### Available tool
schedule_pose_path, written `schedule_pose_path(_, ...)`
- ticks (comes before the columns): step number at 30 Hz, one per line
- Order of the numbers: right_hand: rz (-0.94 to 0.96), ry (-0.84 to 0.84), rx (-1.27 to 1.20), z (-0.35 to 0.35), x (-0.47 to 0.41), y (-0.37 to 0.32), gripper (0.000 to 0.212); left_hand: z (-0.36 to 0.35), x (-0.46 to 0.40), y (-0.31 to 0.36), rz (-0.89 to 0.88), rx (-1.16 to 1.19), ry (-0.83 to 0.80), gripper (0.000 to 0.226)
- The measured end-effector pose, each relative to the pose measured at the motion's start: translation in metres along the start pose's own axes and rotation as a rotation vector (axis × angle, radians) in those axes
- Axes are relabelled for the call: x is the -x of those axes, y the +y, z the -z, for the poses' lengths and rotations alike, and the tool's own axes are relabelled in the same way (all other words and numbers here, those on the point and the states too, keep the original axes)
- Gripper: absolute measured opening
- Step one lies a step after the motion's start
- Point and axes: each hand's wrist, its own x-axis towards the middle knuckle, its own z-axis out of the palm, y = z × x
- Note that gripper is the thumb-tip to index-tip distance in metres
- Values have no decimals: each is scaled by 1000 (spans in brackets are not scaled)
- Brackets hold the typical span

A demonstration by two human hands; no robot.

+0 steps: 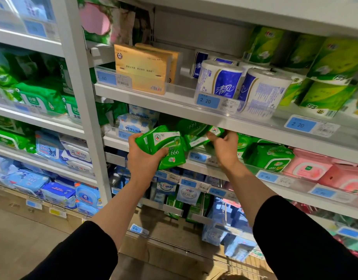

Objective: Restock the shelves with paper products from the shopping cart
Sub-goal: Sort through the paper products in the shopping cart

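My left hand (142, 158) grips a small stack of green wipe packs (166, 146) in front of the middle shelf (194, 166). Just to the right, my right hand (224, 147) pinches another green pack (196, 136) and holds it at the shelf's opening, under the shelf above. More green packs (269, 156) lie on that same shelf to the right. The shopping cart shows only as a wire edge (244, 268) at the bottom.
Above are yellow tissue boxes (141, 67), blue toilet rolls (222, 81) and green rolls (325, 77). Pink packs (319, 168) sit at the right, blue and white wipes (133, 122) at the left. A white upright post (81, 87) divides the shelving. Price tags line each shelf edge.
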Motion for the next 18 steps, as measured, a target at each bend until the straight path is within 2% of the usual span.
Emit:
schedule_pose_path(2,-18,71,-48,-9,-3,0,29,0,0,0,4,3,0,73)
schedule_pose_path(4,-9,53,-46,-13,-4,5,19,2,0,0,9,11,-6,74)
schedule_pose_path(5,6,10,26,-13,-5,10,23,3,0,-1,12,18,-10,74)
schedule_pose_path(7,49,-65,336,-12,-9,19,31,5,0,-2,18,23,-16,76)
schedule_pose_path(9,107,-67,643,-9,-13,18,34,6,1,-3,23,28,-15,75)
schedule_pose_path(11,104,-53,783,-7,-16,12,30,5,1,-4,23,28,-12,74)
schedule_pose_path(13,75,-50,735,-7,-19,10,25,4,2,-3,19,18,-12,73)
schedule_pose_path(15,33,-45,526,-12,-17,11,15,4,2,-3,19,15,-14,74)
schedule_pose_path(17,-17,-32,330,-19,-15,12,15,5,2,-2,19,16,-15,75)
schedule_pose_path(18,-36,-54,342,-21,-15,12,15,5,2,-2,17,14,-16,75)
